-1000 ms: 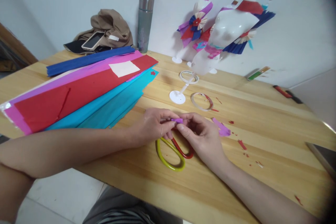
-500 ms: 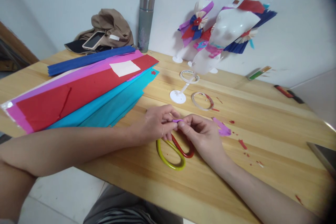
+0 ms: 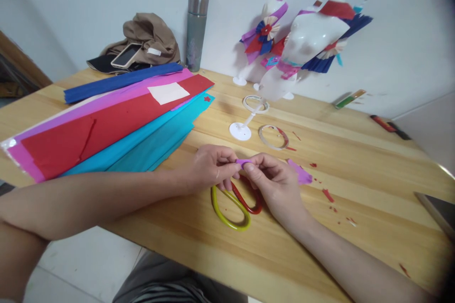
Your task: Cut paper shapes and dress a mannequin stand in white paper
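Observation:
A small folded strip of purple paper (image 3: 243, 162) is pinched between my two hands, above the wooden table. My left hand (image 3: 215, 169) grips its left end between thumb and fingers. At the other end, the thumb and forefinger of my right hand (image 3: 273, 177) press on it. Right below the hands lie scissors (image 3: 231, 214) with one yellow and one red handle; their blades are hidden under my hands. A larger purple paper scrap (image 3: 300, 172) rests just right of my right hand.
Crepe paper sheets (image 3: 106, 135) in several colours spread at left. Behind stand a grey flask (image 3: 196, 31) and white balloons (image 3: 313, 40) on stands, dressed with paper. Two tape rolls (image 3: 273, 137) lie mid-table. Red scraps (image 3: 328, 195) are scattered at right, near a dark tablet-like thing (image 3: 437, 210).
My fingers have shifted slightly apart along the purple paper strip, so more of it shows between them. Both hands keep hold of it; the scissors lie where they were.

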### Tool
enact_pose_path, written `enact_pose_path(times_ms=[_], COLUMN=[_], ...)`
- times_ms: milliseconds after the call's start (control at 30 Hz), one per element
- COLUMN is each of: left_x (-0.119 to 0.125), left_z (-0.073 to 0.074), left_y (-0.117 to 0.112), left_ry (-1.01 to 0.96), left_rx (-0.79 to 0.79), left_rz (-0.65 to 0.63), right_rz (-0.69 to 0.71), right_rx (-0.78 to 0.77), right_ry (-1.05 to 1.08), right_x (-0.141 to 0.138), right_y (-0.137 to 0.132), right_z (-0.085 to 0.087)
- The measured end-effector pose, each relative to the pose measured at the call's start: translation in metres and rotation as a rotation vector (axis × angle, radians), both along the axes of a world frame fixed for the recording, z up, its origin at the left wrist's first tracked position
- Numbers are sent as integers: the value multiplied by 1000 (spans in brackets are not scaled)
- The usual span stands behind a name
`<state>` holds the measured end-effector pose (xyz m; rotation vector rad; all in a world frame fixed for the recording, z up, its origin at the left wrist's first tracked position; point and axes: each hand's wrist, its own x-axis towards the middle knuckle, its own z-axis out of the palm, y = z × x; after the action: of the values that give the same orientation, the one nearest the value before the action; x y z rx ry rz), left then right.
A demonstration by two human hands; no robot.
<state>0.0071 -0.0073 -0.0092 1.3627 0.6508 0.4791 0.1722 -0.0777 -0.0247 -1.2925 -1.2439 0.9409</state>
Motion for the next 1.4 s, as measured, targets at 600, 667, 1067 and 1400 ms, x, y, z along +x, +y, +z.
enact_pose_path(times_ms=[600,667,1067,1400], left_x=[-1,0,-1,1], left_z=[0,-3,-9,-1], left_y=[1,0,-3,-4], left_ry=[-107,-112,19,-90], left_rx=[-45,-5,323,-35], left_rz=[-58,-38,-28,-5], right_rz=[-31,2,-9,-45], right_rx=[-2,4,372,164], right_ry=[91,69,-475,-99], right_x=[0,1,2,0], right_y=[-3,-4,-6,-7], right_z=[-2,-2,7,2])
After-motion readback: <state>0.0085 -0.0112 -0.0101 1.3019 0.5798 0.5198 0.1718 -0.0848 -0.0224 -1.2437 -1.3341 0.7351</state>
